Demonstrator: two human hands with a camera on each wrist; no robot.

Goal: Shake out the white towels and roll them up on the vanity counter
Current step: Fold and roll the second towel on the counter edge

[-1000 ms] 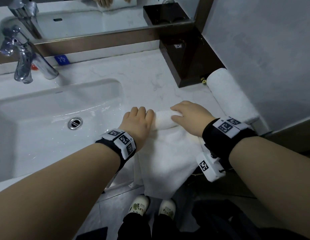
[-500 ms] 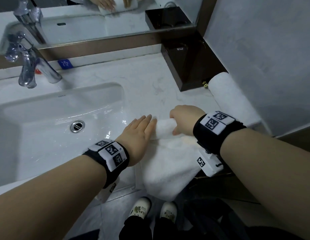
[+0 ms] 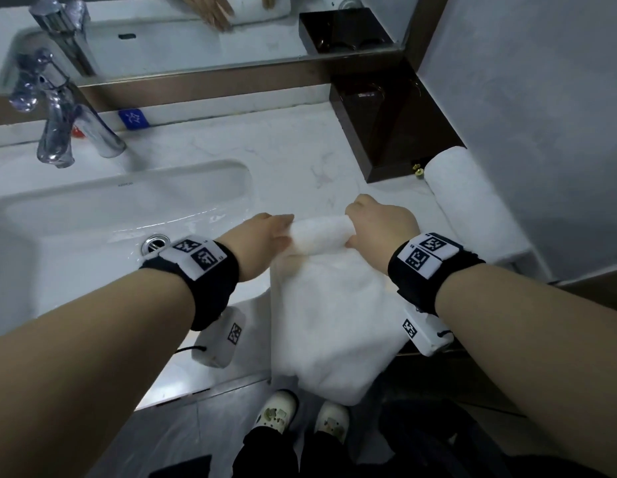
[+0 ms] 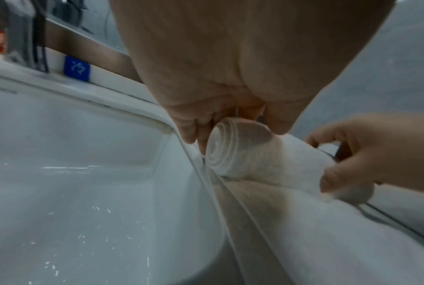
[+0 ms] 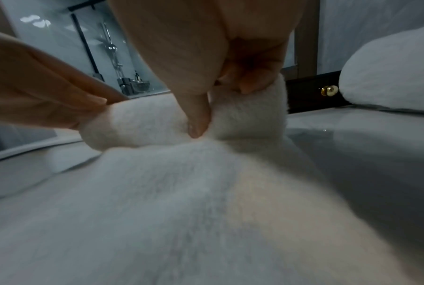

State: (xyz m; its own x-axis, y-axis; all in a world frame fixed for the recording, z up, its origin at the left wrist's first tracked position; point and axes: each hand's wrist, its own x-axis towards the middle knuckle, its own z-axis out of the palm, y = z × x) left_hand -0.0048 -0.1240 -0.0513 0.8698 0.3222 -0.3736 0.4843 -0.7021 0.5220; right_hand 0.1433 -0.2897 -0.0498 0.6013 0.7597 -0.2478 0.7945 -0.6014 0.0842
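Observation:
A white towel (image 3: pixel 334 315) lies on the vanity counter (image 3: pixel 300 167), its near part hanging over the front edge. Its far end is wound into a tight roll (image 3: pixel 319 232) (image 4: pixel 252 154) (image 5: pixel 142 123). My left hand (image 3: pixel 265 236) (image 4: pixel 220 119) grips the roll's left end, fingers curled behind it. My right hand (image 3: pixel 379 225) (image 5: pixel 220 96) grips the right end, its thumb (image 5: pixel 198 119) pressed into the front. Both hold the roll slightly above the counter. A finished rolled towel (image 3: pixel 472 205) (image 5: pixel 389 69) lies against the right wall.
The white sink basin (image 3: pixel 110 219) sits just left of the roll, with a chrome tap (image 3: pixel 58 125) behind it. A dark brown box (image 3: pixel 386 125) stands in the back right corner under the mirror. Below the counter edge are my feet (image 3: pixel 300 415).
Both hands went from lying flat over the roll to gripping its ends with curled fingers. The roll has grown thicker and come a little toward me.

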